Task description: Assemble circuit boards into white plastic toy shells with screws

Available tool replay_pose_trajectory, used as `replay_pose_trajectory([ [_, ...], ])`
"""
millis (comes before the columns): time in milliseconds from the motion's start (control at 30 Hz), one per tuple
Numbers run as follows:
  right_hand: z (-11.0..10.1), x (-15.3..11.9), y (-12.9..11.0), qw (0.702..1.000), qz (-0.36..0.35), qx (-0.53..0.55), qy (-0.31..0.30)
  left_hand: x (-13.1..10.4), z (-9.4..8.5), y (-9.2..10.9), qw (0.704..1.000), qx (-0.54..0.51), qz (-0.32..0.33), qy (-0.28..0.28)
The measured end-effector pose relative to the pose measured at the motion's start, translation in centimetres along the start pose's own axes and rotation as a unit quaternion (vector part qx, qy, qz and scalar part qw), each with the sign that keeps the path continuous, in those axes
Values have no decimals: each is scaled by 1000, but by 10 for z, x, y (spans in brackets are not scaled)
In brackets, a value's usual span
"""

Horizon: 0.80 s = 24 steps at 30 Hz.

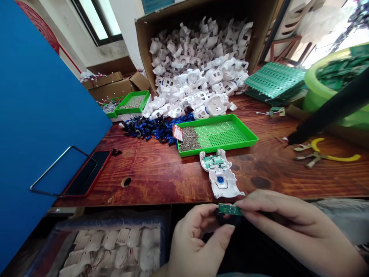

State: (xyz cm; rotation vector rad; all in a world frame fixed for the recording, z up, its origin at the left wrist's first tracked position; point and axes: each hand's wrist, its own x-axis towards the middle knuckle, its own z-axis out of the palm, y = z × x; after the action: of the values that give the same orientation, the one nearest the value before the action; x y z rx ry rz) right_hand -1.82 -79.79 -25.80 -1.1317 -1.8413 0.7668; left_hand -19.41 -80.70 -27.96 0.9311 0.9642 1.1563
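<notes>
Just below the table's front edge, my right hand [291, 223] pinches the right end of a small green circuit board [230, 209] between thumb and fingers. My left hand [198, 238] is curled around a small black part [220, 217] beneath the board's left end. Behind the hands, on the wooden table [155, 173], lies an opened white plastic housing: one half [215, 161] holds a green circuit board, and the other half [225, 184] has a blue round piece inside. The dark background hides the black part's exact outline.
A green tray [239, 142] of small screws stands behind the housing, beside blue and black parts [155, 129]. White shells [198, 77] spill from a carton. Yellow-handled pliers [331, 157] and a dark tool [325, 115] are right; a phone [88, 173] lies left.
</notes>
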Motion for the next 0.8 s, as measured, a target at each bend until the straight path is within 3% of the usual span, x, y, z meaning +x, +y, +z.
replay_pose_trajectory([
  [300,-5,-1,-3,993,105,53,-29,-3,-1,3,997,76,-5,-22],
  [500,-5,-2,1,993,80,73,-37,-7,-1,8,989,146,-28,-13],
  [667,-1,-5,-1,996,71,61,3,-8,0,6,984,177,8,-4],
  [800,-2,-7,-2,997,56,53,-16,-7,1,6,985,171,17,6],
])
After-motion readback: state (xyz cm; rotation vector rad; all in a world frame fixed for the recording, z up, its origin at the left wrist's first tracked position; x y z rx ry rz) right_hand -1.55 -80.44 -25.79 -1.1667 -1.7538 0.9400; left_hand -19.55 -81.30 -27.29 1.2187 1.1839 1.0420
